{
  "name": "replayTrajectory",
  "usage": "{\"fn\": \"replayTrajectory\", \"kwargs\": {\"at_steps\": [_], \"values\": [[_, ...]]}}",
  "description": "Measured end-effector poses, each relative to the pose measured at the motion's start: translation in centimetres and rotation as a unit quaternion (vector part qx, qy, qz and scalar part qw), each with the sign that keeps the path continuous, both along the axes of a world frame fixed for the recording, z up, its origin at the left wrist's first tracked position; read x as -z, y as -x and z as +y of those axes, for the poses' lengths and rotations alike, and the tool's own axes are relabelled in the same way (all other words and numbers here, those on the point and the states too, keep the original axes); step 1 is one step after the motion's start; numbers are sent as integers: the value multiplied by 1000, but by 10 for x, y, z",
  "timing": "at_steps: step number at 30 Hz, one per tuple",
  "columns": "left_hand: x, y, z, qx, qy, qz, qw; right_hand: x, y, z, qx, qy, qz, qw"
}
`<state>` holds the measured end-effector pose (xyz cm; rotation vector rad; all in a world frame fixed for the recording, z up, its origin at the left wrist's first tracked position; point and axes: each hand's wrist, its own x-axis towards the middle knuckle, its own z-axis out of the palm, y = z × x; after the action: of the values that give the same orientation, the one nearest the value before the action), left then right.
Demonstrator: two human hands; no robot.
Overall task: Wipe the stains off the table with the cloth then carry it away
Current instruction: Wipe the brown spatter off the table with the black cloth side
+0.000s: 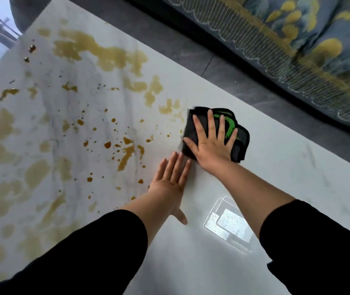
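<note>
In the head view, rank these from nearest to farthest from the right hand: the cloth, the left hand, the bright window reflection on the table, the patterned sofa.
1. cloth: directly under the right hand, pressed flat.
2. left hand: just beside it, fingertips almost at the cloth's edge.
3. window reflection: on the table, nearer the person, below the right forearm.
4. sofa: off the table, across the floor strip.

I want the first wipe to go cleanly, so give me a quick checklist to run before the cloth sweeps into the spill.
1. Right hand flat on the cloth: ok.
2. Cloth folded, lying on the table: ok.
3. Left hand clear of the wipe path: not ok, it lies beside the cloth toward the stains.
4. Stains untouched, wet-looking: ok.
5. Cloth damp: cannot tell.
</note>
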<state>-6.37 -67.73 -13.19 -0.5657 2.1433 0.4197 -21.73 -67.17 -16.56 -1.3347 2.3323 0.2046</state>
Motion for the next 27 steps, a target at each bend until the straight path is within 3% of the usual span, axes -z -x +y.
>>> {"fn": "replayTrajectory", "kwargs": {"at_steps": [8,16,27], "values": [[7,-3,0,-4,3,12,1000,3,4,-100,13,35,2,999],[5,-1,-1,5,2,3,1000,-4,-18,-30,-58,16,-9,998],[12,-1,-1,14,1,2,1000,3,-43,-117,-81,42,3,996]]}}
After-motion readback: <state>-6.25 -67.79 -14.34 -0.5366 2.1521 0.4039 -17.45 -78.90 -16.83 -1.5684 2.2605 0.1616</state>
